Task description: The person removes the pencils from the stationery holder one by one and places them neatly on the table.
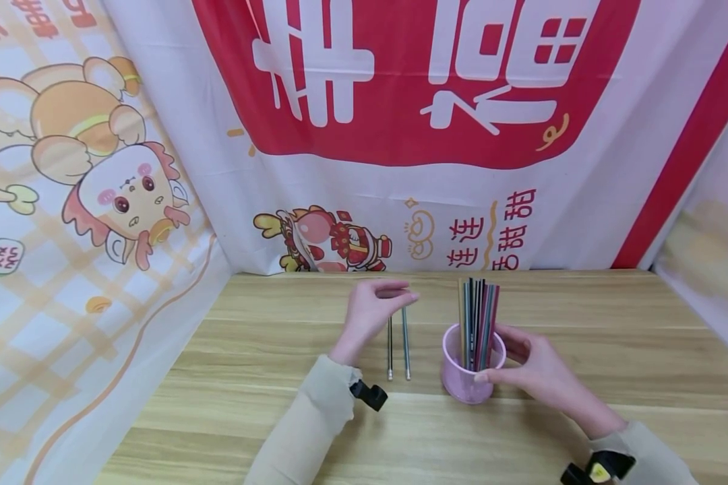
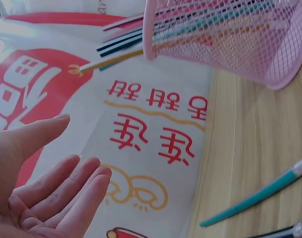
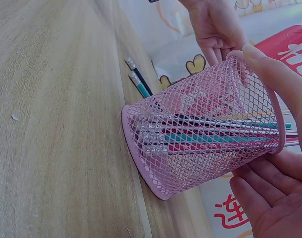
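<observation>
My right hand [image 1: 536,367] holds a pink mesh pencil cup [image 1: 468,387] near its rim. In the right wrist view the thumb lies on the near side of the cup [image 3: 200,163] and the fingers are around the other side. Several pencils [image 1: 479,323] stand in the cup, eraser ends down. My left hand [image 1: 373,310] hovers to the left of the cup over two pencils, a black one [image 1: 390,347] and a teal one [image 1: 406,343], that lie side by side on the table. Nothing is between the left hand's fingers [image 2: 67,183].
A wood-grain table [image 1: 230,404] bears everything. Behind it hangs a red and white printed cloth [image 1: 394,182], and another with a cartoon animal [image 1: 115,182] hangs on the left. Dark wrist cameras [image 1: 369,395] are strapped to both wrists.
</observation>
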{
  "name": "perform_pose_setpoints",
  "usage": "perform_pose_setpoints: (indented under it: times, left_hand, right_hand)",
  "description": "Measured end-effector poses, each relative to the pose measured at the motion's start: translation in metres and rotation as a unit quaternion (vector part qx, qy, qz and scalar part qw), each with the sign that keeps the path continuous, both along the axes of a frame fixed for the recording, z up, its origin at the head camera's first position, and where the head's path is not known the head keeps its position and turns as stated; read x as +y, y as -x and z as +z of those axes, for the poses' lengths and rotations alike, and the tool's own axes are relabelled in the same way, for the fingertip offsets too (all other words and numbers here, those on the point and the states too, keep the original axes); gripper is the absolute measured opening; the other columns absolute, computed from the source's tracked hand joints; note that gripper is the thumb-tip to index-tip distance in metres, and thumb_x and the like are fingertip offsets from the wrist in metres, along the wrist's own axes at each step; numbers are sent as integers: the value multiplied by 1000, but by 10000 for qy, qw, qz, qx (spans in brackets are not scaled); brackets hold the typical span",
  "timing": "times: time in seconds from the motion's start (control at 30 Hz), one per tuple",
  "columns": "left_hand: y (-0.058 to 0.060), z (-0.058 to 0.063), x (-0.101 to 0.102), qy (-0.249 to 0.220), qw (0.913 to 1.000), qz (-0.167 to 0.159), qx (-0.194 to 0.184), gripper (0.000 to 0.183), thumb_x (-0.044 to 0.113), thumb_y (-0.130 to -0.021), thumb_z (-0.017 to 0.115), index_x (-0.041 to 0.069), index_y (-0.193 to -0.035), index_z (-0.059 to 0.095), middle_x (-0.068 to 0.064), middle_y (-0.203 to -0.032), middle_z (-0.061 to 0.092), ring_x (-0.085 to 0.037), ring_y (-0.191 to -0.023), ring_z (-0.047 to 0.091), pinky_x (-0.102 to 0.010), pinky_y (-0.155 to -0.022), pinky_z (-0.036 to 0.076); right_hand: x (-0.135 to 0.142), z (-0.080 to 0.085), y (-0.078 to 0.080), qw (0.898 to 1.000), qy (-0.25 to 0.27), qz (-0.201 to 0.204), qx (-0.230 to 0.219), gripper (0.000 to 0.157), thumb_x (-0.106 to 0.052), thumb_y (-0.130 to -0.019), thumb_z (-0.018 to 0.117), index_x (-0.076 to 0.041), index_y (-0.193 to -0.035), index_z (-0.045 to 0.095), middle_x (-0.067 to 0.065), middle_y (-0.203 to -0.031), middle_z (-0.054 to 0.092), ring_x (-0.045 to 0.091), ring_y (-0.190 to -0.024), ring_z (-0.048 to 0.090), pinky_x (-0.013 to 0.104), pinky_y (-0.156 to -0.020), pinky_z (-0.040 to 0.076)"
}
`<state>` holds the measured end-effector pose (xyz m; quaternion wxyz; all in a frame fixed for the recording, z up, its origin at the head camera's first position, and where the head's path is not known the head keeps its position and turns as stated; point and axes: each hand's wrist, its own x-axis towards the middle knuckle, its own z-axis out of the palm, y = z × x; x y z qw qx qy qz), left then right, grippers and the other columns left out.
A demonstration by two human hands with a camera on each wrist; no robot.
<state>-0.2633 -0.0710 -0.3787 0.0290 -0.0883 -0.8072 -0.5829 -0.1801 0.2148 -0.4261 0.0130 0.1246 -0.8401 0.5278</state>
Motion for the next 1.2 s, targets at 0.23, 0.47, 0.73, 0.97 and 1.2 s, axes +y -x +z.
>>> perform_pose_setpoints:
  times: [0.23, 0.47, 0.73, 0.97, 1.2]
  left_hand:
    - [-13, 3, 15, -137, 9990, -430, 23, 38, 29, -82, 88, 16, -114, 76, 7, -104, 75, -10, -96, 70, -29, -88, 57]
    - [-20, -2, 27, -238, 9968, -754, 127, 33, 25, -81, 89, 15, -110, 77, 5, -103, 75, -11, -93, 71, -27, -84, 58]
    - [-22, -13, 38, -189, 9957, -892, 145, 33, 22, -81, 89, 15, -111, 77, 6, -103, 75, -9, -92, 70, -25, -83, 58]
    - [-25, -19, 46, -139, 9958, -907, 31, 38, 22, -80, 89, 12, -114, 76, 8, -104, 74, -7, -92, 69, -24, -84, 57]
    - [-26, -23, 52, -233, 9957, -900, -26, 36, 24, -80, 90, 18, -112, 76, 8, -103, 74, -7, -92, 69, -24, -84, 57]
  right_hand:
    - [0, -1, 0, 10000, 25, -14, -26, 87, -22, -74, 94, 9, -143, 50, 28, -137, 58, 40, -120, 61, 26, -97, 51]
    - [0, -1, 1, 10000, 16, 2, -40, 87, -23, -75, 94, 10, -143, 49, 28, -137, 58, 40, -120, 61, 34, -98, 52]
    - [0, -2, 1, 10000, 42, -3, -52, 88, -22, -75, 93, 10, -143, 48, 28, -138, 57, 40, -121, 60, 40, -100, 51]
    - [2, -1, 1, 10000, -2, -30, -84, 89, -24, -75, 93, 10, -144, 47, 29, -139, 56, 41, -122, 60, 43, -101, 50]
    - [2, -1, 2, 10000, -33, -23, -52, 90, -25, -75, 93, 10, -144, 47, 29, -139, 55, 41, -121, 60, 42, -100, 51]
